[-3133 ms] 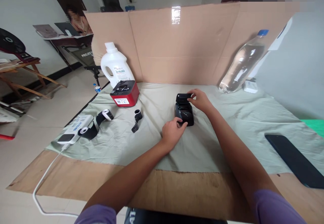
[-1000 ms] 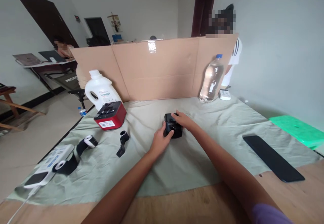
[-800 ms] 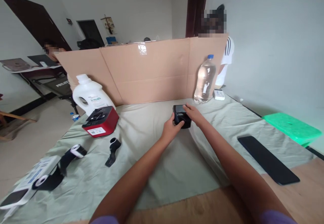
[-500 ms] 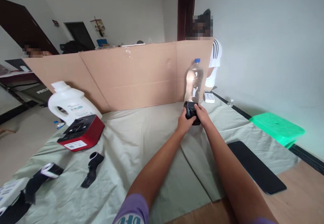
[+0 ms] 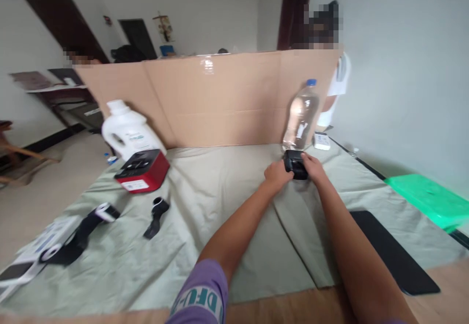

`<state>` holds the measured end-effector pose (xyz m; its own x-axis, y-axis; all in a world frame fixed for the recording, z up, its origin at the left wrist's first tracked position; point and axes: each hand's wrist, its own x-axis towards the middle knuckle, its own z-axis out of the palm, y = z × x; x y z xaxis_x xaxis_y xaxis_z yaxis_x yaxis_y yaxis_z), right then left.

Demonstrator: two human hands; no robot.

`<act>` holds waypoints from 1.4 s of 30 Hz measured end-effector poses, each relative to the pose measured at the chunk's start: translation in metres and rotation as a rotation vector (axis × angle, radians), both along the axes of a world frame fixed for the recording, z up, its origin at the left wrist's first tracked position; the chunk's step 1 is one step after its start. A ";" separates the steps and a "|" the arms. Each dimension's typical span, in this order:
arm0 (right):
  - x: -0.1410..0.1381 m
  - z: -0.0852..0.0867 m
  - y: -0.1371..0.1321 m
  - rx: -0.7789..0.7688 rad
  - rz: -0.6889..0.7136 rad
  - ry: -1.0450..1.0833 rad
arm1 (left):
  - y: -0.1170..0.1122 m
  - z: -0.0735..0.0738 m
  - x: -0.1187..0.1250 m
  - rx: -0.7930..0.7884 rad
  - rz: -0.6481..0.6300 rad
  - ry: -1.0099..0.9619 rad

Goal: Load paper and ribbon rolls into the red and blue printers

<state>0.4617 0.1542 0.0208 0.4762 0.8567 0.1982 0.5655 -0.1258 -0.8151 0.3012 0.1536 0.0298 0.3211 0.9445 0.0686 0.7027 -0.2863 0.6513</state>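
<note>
A small black boxy device (image 5: 296, 164), its exact kind unclear, is gripped from both sides at the far right of the cloth. My left hand (image 5: 277, 173) closes on its left side, the thumb at its lower edge. On the opposite side my right hand (image 5: 312, 166) holds it with bent fingers. Right behind the device stands a clear water bottle (image 5: 302, 114) with a blue cap, upright against the cardboard. Whether device and bottle touch, I cannot tell.
A cardboard panel (image 5: 223, 97) walls off the back. Leftward are a white jug (image 5: 132, 131), a red-black box (image 5: 156, 170) and black straps (image 5: 158, 216). A black slab (image 5: 397, 255), green stool (image 5: 428, 197) and white box (image 5: 322, 141) lie right. A person (image 5: 339, 79) is behind the panel.
The view has swung left, shifting everything rightward in it. Both hands keep hold of the black device, which now looks tipped and lower in front of the bottle.
</note>
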 end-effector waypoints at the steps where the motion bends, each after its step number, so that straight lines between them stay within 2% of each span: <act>1: -0.005 0.005 -0.001 -0.014 -0.078 -0.082 | -0.008 0.007 -0.018 0.038 0.000 0.012; 3: -0.022 0.015 -0.002 -0.001 -0.146 -0.228 | -0.028 0.024 -0.063 0.094 -0.010 0.005; 5: -0.050 0.023 -0.006 0.069 -0.079 -0.317 | -0.053 0.045 -0.119 0.098 0.007 -0.044; 8: -0.110 0.027 -0.021 0.182 0.170 -0.378 | -0.085 0.079 -0.219 0.186 -0.017 -0.166; 9: -0.134 0.026 -0.027 0.204 0.271 -0.381 | -0.091 0.087 -0.255 0.209 0.003 -0.198; 10: -0.158 0.024 -0.034 0.216 0.375 -0.377 | -0.095 0.092 -0.291 0.246 0.080 -0.214; 11: -0.182 0.020 -0.041 0.222 0.466 -0.363 | -0.097 0.093 -0.327 0.303 0.203 -0.237; 13: -0.229 0.013 -0.051 0.190 0.625 -0.325 | -0.096 0.086 -0.393 0.434 0.487 -0.265; 15: -0.271 0.005 -0.058 0.140 0.742 -0.275 | -0.093 0.067 -0.445 0.553 0.785 -0.290; 17: -0.309 -0.001 -0.058 0.111 0.842 -0.221 | -0.091 0.043 -0.478 0.582 0.983 -0.285; 18: -0.327 -0.003 -0.057 0.109 0.884 -0.195 | -0.091 0.032 -0.487 0.588 1.023 -0.272; 20: -0.358 -0.007 -0.050 0.111 0.933 -0.130 | -0.089 0.014 -0.494 0.584 1.005 -0.286; 22: -0.386 -0.010 -0.038 0.103 0.940 -0.038 | -0.083 0.005 -0.490 0.585 0.956 -0.341; 25: -0.421 -0.013 -0.015 0.082 0.903 0.107 | -0.061 0.003 -0.484 0.554 0.917 -0.419; 29: -0.458 -0.016 0.022 0.052 0.894 0.226 | -0.020 0.008 -0.484 0.371 1.000 -0.462; 31: -0.472 -0.019 0.038 0.027 0.910 0.285 | -0.004 0.007 -0.486 0.301 1.035 -0.470; 34: -0.490 -0.024 0.057 -0.002 0.953 0.407 | 0.009 0.000 -0.488 0.296 1.079 -0.492; 38: -0.504 -0.036 0.070 0.017 0.973 0.518 | 0.014 -0.010 -0.488 0.293 1.099 -0.486; 42: -0.503 -0.052 0.074 0.019 0.935 0.585 | 0.015 -0.012 -0.487 0.293 1.099 -0.478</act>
<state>-0.0413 0.2278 -0.0310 -0.3339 0.9270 0.1707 -0.0427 0.1660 -0.9852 -0.1854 0.1684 0.0176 -0.7495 0.6260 0.2155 0.3712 0.1279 0.9197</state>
